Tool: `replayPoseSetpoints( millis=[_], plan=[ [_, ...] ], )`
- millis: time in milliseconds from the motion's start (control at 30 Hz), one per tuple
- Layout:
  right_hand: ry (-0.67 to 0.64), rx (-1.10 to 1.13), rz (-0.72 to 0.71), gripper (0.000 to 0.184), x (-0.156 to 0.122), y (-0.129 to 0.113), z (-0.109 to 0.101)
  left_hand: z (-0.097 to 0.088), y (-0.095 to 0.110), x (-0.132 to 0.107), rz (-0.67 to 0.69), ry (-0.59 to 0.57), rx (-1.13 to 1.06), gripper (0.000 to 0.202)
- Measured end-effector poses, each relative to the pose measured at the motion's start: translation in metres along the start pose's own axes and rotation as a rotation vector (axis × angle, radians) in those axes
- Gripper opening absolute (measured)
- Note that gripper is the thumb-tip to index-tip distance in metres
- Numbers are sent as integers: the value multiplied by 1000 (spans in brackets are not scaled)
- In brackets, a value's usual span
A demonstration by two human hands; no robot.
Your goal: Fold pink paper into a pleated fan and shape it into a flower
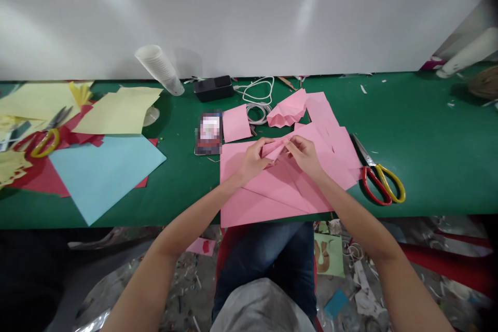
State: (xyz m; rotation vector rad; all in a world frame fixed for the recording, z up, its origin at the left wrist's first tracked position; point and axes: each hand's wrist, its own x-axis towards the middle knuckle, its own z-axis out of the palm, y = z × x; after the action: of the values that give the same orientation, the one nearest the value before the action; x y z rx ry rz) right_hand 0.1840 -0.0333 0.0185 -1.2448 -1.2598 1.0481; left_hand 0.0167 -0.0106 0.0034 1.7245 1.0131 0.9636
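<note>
With the clock face centred on the hands and twelve pointing away from the person, the loose pink sheets [249, 205] spread toward six o'clock, reaching the near edge of the green table [436, 166]; a dragging forearm might have pulled them off. At the centre, above those sheets, was the folded pink paper [273, 151]. The left hand [253, 160] gripped it between thumb and fingers, and the right hand [305, 155] pinched its edge at the fingertips. Uneven pressure there could have skewed the crease, and too hard a tug could have torn it. Just past three o'clock lay the red-and-yellow-handled scissors [374, 164], beside the sheets, where a rightward sweep of the arm might have knocked them. Near twelve, the pleated pink paper [287, 110] risked being crushed by a careless reach. Farther off, at ten, a leaning stack of plastic cups [160, 68] looked easily toppled by any jolt.
</note>
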Motion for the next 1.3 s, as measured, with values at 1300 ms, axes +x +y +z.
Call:
replayPoseSetpoints(
  millis=[1300],
  plan=[
    [-91,186,219,46,3,-1,-4,-4,9,1,-165,-62,-255,40]
  ],
)
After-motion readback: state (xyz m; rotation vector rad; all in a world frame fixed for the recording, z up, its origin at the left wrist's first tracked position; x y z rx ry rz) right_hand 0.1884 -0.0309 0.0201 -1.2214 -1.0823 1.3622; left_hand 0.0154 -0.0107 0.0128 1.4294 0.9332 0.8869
